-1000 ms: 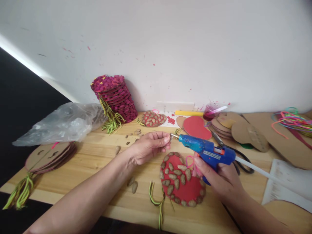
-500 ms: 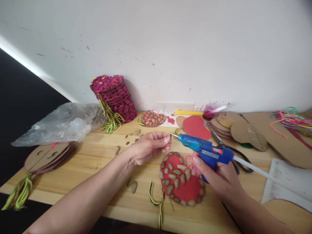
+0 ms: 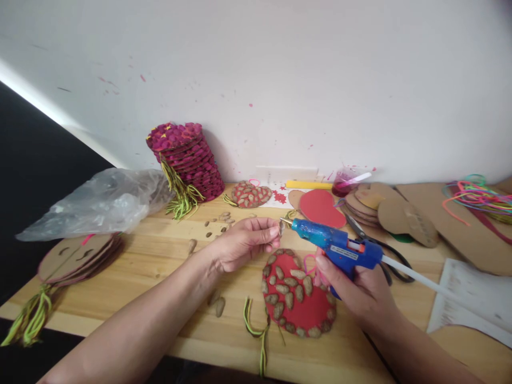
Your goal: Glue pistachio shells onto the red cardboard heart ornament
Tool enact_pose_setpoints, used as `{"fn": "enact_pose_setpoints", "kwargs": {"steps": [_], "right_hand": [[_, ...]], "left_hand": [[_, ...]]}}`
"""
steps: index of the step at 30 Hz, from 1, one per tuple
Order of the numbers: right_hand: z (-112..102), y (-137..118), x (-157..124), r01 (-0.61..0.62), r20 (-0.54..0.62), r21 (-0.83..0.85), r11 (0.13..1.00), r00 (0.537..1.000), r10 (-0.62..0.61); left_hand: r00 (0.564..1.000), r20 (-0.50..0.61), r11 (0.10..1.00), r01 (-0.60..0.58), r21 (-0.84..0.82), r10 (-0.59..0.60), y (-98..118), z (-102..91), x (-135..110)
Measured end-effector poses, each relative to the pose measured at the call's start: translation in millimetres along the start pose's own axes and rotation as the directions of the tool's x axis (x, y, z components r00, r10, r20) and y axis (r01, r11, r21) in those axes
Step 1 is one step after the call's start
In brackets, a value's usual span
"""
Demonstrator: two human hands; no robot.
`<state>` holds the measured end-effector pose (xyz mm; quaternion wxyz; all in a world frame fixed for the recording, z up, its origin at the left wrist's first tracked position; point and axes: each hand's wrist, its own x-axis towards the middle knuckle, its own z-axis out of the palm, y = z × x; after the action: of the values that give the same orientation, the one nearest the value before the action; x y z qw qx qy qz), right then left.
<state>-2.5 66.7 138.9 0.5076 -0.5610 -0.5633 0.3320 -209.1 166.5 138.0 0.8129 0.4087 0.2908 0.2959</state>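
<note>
My left hand (image 3: 244, 242) pinches a small brown seed (image 3: 281, 228) at its fingertips, held above the table. My right hand (image 3: 360, 290) grips a blue glue gun (image 3: 340, 246), its metal nozzle touching that seed. A white glue stick juts from the back of the gun. Below both hands lies a red heart cutout (image 3: 298, 296) partly covered with glued seeds, with a pink loop at its top and a green-yellow cord tail (image 3: 256, 333) at its left.
Loose seeds (image 3: 218, 225) lie on the wooden table (image 3: 168, 250). A stack of dark red hearts (image 3: 188, 157) stands at the wall, a plastic bag (image 3: 100, 202) at left, cardboard hearts (image 3: 80, 255) below it. Scissors (image 3: 366, 234), cardboard cutouts (image 3: 396, 213), coloured cords (image 3: 480, 197) and a white sheet (image 3: 472, 301) are at right.
Both hands hold nearly still; the glue gun's nozzle stays at the seed. The view has shifted slightly.
</note>
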Motion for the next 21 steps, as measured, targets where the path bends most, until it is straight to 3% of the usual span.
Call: {"fn": "enact_pose_setpoints", "kwargs": {"steps": [7, 13, 18, 21], "right_hand": [[-5.1, 8.9, 4.9, 0.094, 0.063, -0.042, 0.995, 0.994, -0.091], [-3.1, 2.5, 1.5, 0.033, 0.018, -0.049, 0.998, 0.999, -0.032], [-8.0, 6.1, 5.3, 0.172, 0.129, -0.094, 0.981, 0.979, -0.159], [-9.9, 8.4, 6.9, 0.201, 0.122, -0.116, 0.973, 0.975, -0.187]], "left_hand": [[1.0, 0.006, 1.0, -0.02, 0.007, 0.019, 1.0, -0.2, 0.7], [1.0, 0.005, 0.999, -0.03, 0.017, 0.03, 2.0, 0.3, -0.3], [1.0, 0.008, 0.999, -0.03, 0.026, 0.03, 0.8, -1.2, 0.5], [0.999, 0.01, 0.999, -0.033, 0.031, 0.032, 1.2, -1.4, 0.8]]}}
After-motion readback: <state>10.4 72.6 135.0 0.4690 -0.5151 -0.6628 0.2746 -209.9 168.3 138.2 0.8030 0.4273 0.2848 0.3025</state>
